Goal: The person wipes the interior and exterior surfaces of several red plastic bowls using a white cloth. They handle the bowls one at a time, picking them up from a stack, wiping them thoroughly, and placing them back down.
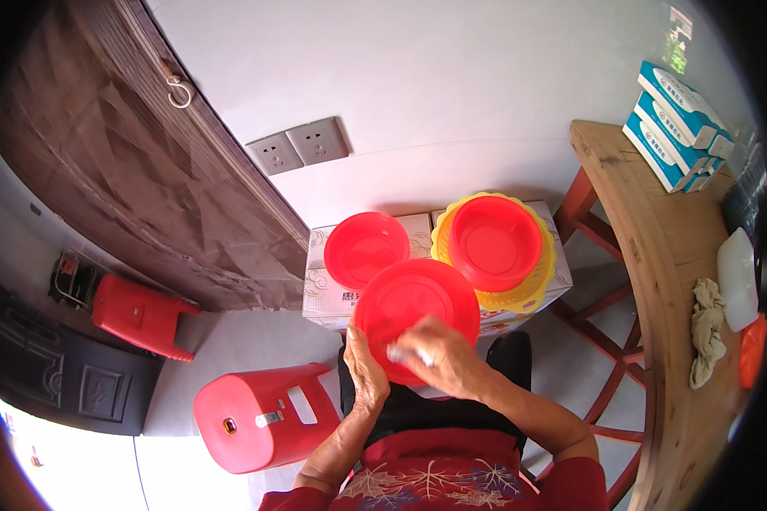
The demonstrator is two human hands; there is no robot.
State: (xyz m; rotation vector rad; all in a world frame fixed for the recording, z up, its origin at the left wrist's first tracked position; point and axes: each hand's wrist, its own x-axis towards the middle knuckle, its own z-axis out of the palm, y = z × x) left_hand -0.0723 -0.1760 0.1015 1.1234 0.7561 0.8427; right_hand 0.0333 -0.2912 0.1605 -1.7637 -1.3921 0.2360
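My left hand (365,370) grips the left rim of a red plastic basin (444,290) above my lap. Blurred by motion, my right hand (449,359) is over the lower part of that basin, with a small white wad (396,353), perhaps tissue or cloth, in its fingers. Just beyond, a second red basin (365,249) stands on a printed cardboard box (323,300). To its right, a third red basin (495,243) sits in a yellow plastic colander with a scalloped rim (542,274).
A round-edged wooden table (665,230) at right bears stacked tissue boxes (677,128) and a crumpled cloth (706,332). Red plastic stools stand at left, one near (236,421) and one farther off (134,313). Behind the boxes is a wall with sockets (297,145), beside a brown curtain (134,160).
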